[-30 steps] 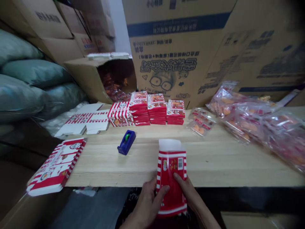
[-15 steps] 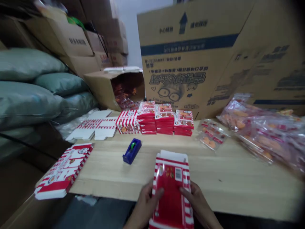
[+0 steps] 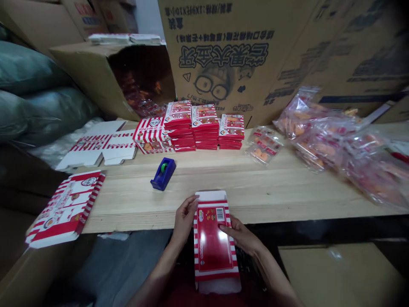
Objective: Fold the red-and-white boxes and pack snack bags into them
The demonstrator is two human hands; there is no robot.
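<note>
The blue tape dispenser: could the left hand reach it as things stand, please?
Probably yes: the tape dispenser sits near the left hand, bare wood between, though that hand holds the red carton.

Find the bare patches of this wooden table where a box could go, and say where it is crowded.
Bare tabletop lies between the tape dispenser, the held carton, the snack bags and the box stacks. Crowded: back edge, right end.

Carton [image 3: 213, 238]: now lies flatter, its top flap over the worktop [image 3: 287, 187] edge.
Left hand [image 3: 184, 217]: has slid up to the carton's top corner.
Right hand [image 3: 241, 234]: now higher up the carton's side.
</note>
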